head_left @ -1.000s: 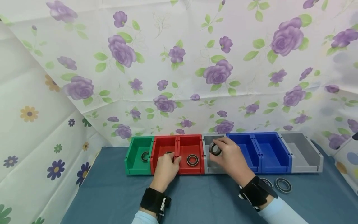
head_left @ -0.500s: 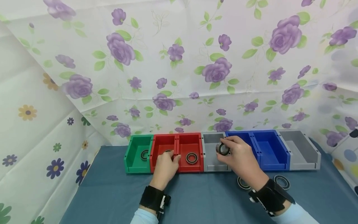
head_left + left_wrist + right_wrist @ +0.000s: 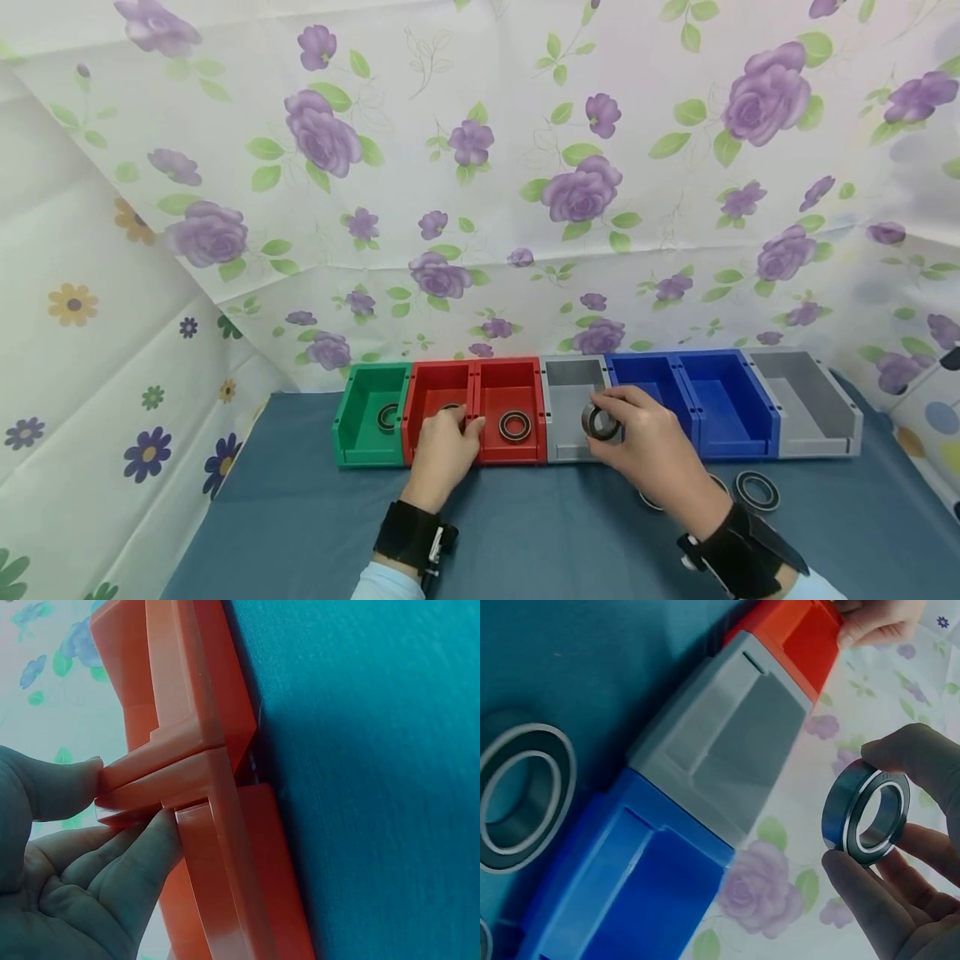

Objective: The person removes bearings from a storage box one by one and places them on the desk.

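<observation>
Between thumb and fingers, my right hand (image 3: 656, 454) holds a ball bearing (image 3: 844, 806), over the right side of the left grey bin (image 3: 573, 400) in the head view. My left hand (image 3: 442, 454) pinches the adjoining side walls of the left red bin (image 3: 438, 383) and the right red bin (image 3: 510, 379). The left wrist view has its thumb (image 3: 64, 787) on one side of these walls and fingers on the other. A bearing (image 3: 503, 426) lies in the right red bin; another, mostly hidden by my left hand, is in the left red bin.
A green bin (image 3: 375, 457) with one bearing stands at the row's left end. Two blue bins (image 3: 723, 400) and another grey bin (image 3: 806, 392) continue the row rightward. On the blue cloth lies a bearing (image 3: 742, 492), with others partly behind my right hand.
My right hand has shifted right with the bearing, then slightly down toward the bin's front. My left hand keeps its place on the red bins.
</observation>
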Action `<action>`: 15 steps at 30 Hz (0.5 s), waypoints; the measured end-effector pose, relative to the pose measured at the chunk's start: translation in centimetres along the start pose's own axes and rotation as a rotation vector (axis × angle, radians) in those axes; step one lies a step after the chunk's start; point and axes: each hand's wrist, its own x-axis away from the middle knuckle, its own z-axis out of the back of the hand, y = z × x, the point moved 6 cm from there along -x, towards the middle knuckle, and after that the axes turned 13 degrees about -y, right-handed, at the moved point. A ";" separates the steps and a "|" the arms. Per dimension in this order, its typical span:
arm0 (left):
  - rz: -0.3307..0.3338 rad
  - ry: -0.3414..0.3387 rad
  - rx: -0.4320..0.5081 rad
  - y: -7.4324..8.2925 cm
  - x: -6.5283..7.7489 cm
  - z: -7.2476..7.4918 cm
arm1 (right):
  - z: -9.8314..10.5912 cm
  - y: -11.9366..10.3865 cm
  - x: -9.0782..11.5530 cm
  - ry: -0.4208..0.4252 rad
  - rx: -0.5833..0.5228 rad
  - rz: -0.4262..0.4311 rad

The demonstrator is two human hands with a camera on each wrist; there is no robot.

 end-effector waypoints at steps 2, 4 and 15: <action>-0.002 0.001 0.001 0.0 0.0 0.0 | -0.3 0.2 0.3 -0.015 -0.001 -0.019; -0.005 0.001 0.005 0.0 0.0 0.0 | -0.6 0.3 0.6 -0.026 -0.001 -0.036; -0.008 0.004 0.002 0.0 0.0 0.0 | -2.8 1.0 2.0 -0.100 -0.001 -0.026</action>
